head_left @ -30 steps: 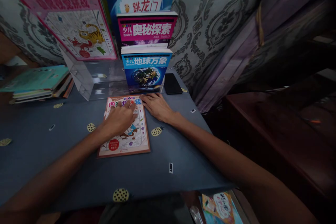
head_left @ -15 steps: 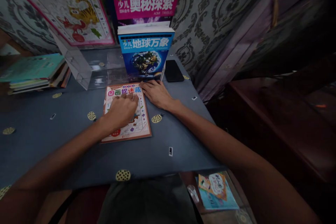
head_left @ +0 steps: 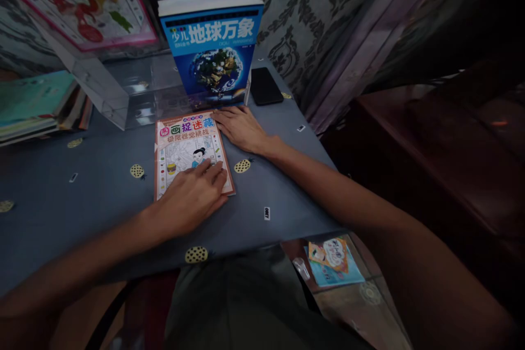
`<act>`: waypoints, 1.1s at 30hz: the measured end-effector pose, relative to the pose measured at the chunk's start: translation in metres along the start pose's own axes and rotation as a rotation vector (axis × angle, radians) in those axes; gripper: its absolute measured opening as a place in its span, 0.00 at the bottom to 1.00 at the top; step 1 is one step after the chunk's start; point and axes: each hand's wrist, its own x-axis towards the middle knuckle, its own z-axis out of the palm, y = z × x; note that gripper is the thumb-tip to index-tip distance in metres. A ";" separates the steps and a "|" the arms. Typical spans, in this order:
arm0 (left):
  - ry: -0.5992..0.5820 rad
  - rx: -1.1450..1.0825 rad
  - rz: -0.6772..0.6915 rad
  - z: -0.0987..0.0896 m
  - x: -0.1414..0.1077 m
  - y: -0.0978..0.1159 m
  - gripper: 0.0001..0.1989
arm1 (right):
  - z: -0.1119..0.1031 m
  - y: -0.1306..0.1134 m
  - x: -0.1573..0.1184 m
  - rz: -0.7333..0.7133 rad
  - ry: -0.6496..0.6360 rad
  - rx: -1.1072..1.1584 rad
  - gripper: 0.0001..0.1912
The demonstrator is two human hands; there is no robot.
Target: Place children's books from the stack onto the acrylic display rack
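Note:
An orange-bordered picture book (head_left: 180, 145) lies flat on the dark grey-blue tablecloth (head_left: 106, 191). Across its lower right part rests my left hand (head_left: 197, 188), fingers spread a little, with nothing in its grasp. The fingertips of my right hand (head_left: 238, 127) touch the book's upper right corner; that hand lies flat and open, its palm on the cloth. Just behind the book stands a blue book with a globe on its cover (head_left: 217, 63), upright in a clear stand.
A black phone (head_left: 266, 86) lies right of the stand. At the left are stacked books (head_left: 36, 101) and a pink-framed picture book (head_left: 94, 5) on a clear holder (head_left: 98, 85). Booklets (head_left: 334, 262) lie below the table's front edge, at the right.
My left hand has slid down the cover toward the book's lower right, uncovering the title and a drawn figure. My right hand stays at the corner. The view has tilted down.

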 end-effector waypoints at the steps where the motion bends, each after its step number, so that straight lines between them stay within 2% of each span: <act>1: -0.004 0.000 0.000 -0.001 0.001 0.000 0.16 | 0.000 -0.003 -0.003 0.006 -0.001 0.005 0.23; 7: 0.035 -0.013 0.027 -0.002 -0.002 -0.004 0.16 | -0.007 -0.028 -0.040 -0.005 0.022 0.154 0.20; 11: 0.035 -0.007 0.050 0.000 -0.003 -0.008 0.15 | -0.017 -0.046 -0.073 0.023 0.101 0.452 0.21; 16: 0.044 -0.042 0.069 -0.002 -0.003 -0.009 0.14 | -0.027 -0.054 -0.103 0.102 0.112 0.800 0.21; 19: 0.055 -0.055 0.090 -0.004 -0.004 -0.009 0.15 | -0.028 -0.054 -0.109 0.097 0.115 0.888 0.20; 33: 0.145 -0.082 0.128 0.004 -0.006 -0.015 0.18 | -0.033 -0.061 -0.111 0.086 0.167 0.986 0.21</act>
